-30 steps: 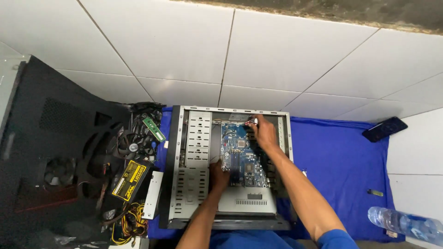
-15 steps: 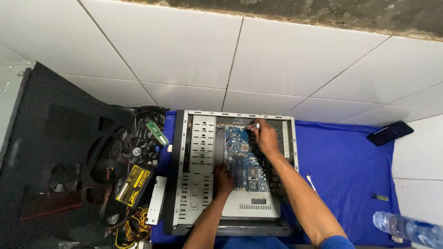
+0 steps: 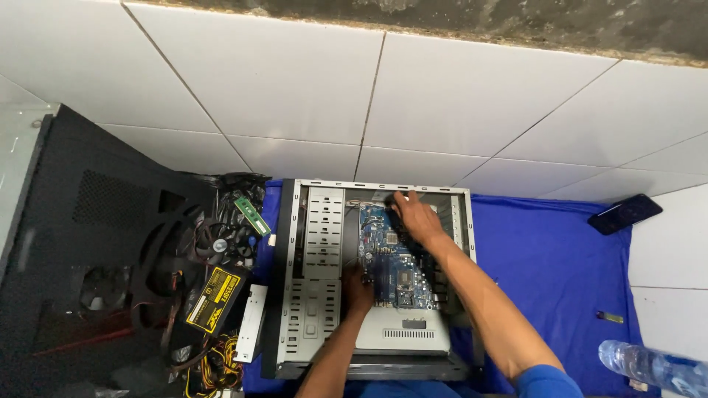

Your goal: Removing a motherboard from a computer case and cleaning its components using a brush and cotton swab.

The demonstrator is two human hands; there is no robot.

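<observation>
Head view: I see the board (image 3: 391,262) in the open case (image 3: 310,295) at frame centre. My right hand (image 3: 417,217) lies spread on its upper edge; my left hand (image 3: 358,287) presses its left edge, fingers curled. Best grip edges only, level. Blue cloth (image 3: 560,265) on white tiles (image 3: 295,81); phone (image 3: 625,214) at right.

The motherboard (image 3: 387,258) was blue, set in a grey perforated metal case (image 3: 313,258) on a bright blue cloth (image 3: 553,258). Beside it lay a black side panel (image 3: 88,243), a green memory stick (image 3: 252,215) and a black power supply (image 3: 214,298) with a yellow label, all on white tiles (image 3: 258,81).
</observation>
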